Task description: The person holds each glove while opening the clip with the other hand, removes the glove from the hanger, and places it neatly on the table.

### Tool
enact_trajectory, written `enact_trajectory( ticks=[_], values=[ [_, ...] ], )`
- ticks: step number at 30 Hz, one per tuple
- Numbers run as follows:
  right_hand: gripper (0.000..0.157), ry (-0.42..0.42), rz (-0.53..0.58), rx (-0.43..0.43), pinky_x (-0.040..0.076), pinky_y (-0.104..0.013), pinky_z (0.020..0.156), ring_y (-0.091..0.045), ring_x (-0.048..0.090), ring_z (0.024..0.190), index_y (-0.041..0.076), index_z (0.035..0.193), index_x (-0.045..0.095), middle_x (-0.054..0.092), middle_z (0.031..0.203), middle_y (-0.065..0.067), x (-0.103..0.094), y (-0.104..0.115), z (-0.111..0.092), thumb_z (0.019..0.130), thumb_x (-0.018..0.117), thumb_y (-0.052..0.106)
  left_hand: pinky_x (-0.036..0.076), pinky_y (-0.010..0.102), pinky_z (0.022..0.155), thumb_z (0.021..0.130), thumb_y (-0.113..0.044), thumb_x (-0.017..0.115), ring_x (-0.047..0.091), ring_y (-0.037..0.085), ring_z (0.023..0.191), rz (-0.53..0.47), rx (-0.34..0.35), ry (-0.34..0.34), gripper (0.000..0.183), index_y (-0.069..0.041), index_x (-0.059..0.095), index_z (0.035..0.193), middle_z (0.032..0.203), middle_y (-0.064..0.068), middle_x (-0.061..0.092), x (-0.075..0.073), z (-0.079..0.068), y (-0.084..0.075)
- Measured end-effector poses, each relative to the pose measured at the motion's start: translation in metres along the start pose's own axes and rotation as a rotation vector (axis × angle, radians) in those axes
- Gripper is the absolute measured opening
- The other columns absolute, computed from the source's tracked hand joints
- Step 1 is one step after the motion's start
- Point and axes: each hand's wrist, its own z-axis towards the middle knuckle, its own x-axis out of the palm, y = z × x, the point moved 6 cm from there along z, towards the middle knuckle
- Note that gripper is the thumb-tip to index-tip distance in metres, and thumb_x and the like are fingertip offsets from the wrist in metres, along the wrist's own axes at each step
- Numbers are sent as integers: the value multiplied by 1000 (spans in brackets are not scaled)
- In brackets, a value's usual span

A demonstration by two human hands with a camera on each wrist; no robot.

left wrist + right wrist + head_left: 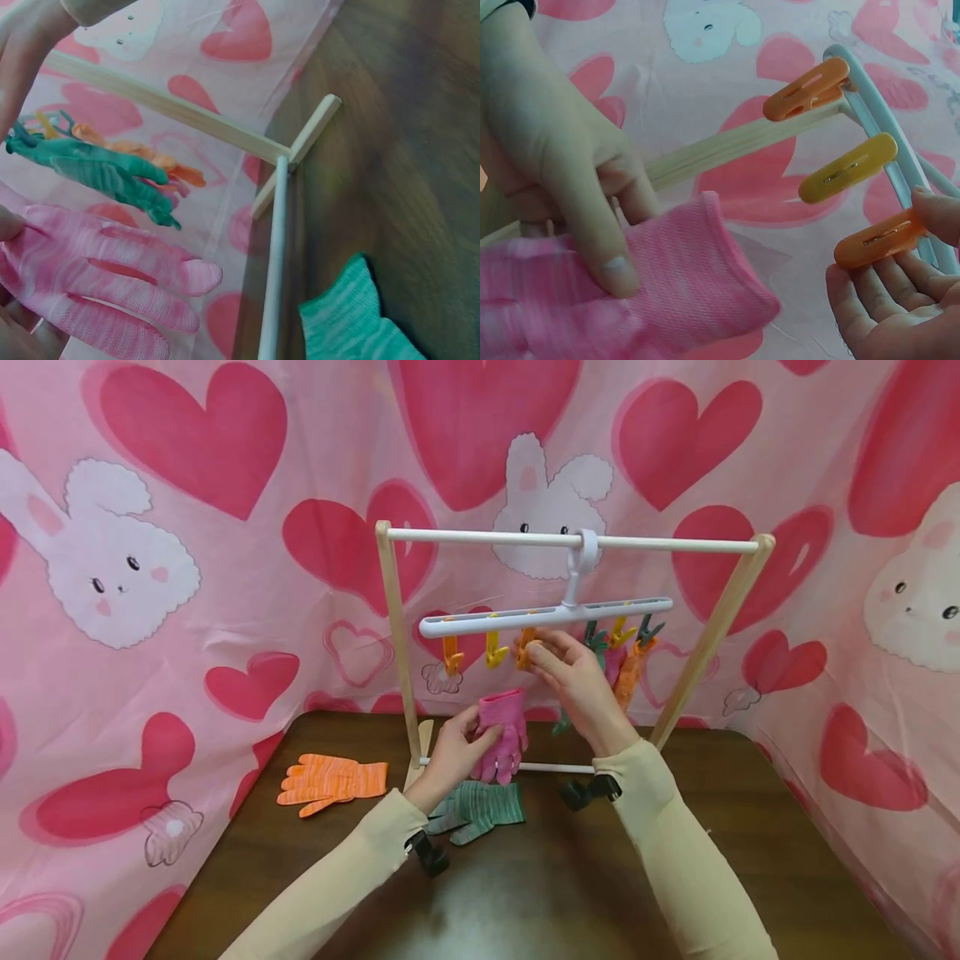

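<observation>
My left hand pinches a pink knitted glove between thumb and fingers, its cuff up and its fingers hanging down. In the right wrist view the glove's cuff points toward the clips. Higher up, my right hand grips an orange clothespin on the white hanger bar, thumb on one side and fingertips on the other. The pink glove hangs a little below that clothespin, apart from it. Left of it dangle a yellow clothespin and another orange clothespin.
A wooden stand with a white rod carries the hanger. At its right end hang a green glove, an orange glove and something pink. On the brown table lie an orange glove and a green glove.
</observation>
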Motion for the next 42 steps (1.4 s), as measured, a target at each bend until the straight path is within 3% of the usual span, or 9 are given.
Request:
enact_trajectory(
  ticks=[7, 15, 23, 28, 34, 39, 42],
  values=[
    [30, 2, 1, 6, 50, -32, 105, -12, 67, 106, -2, 136, 53, 66, 108, 3, -3, -9, -9, 107, 54, 3, 46, 23, 65, 98, -13, 73, 59, 12, 70, 21, 8, 12, 19, -5, 71, 116, 95, 11, 77, 3, -13, 13],
    [29, 34, -12, 22, 46, -38, 112, -15, 67, 115, 1, 136, 55, 67, 119, 0, -10, -17, -14, 107, 55, 7, 48, 22, 65, 99, -11, 72, 59, 14, 72, 35, -8, 36, 23, -5, 69, 121, 97, 10, 76, 6, -18, 20],
    [29, 39, -44, 71, 42, -39, 115, -16, 65, 121, 6, 137, 56, 65, 127, -2, -26, -28, -28, 108, 55, 9, 50, 21, 64, 99, -12, 72, 61, 13, 73, 64, -8, 45, 19, -6, 70, 116, 96, 9, 76, 10, -21, 23],
    [37, 71, -87, 82, 40, -40, 117, -16, 61, 127, 0, 143, 52, 64, 134, -4, -39, -34, -41, 109, 56, 14, 55, 22, 69, 98, -13, 73, 66, 11, 78, 97, 17, 54, 17, -6, 70, 114, 100, 8, 77, 18, -23, 20],
    [44, 78, -123, 66, 48, -31, 108, -21, 58, 130, -10, 144, 47, 64, 135, -8, -58, -42, -57, 108, 56, 13, 54, 22, 71, 99, -10, 72, 63, 5, 77, 196, 115, 58, 10, -8, 71, 108, 99, 5, 77, 28, -20, 14],
    [43, 72, -124, 55, 51, -29, 104, -23, 60, 129, -15, 142, 48, 64, 136, -14, -74, -54, -68, 109, 55, 11, 48, 22, 61, 97, -10, 73, 55, 4, 62, 373, 180, 75, 10, -10, 71, 107, 87, 1, 74, 36, -23, 10],
    [42, 57, -132, 46, 51, -29, 103, -19, 62, 127, -14, 141, 49, 64, 134, -9, -88, -57, -75, 109, 54, 13, 49, 25, 61, 96, -11, 74, 55, 8, 62, 487, 237, 89, 12, -11, 72, 108, 83, 0, 73, 46, -21, 7]
  ],
)
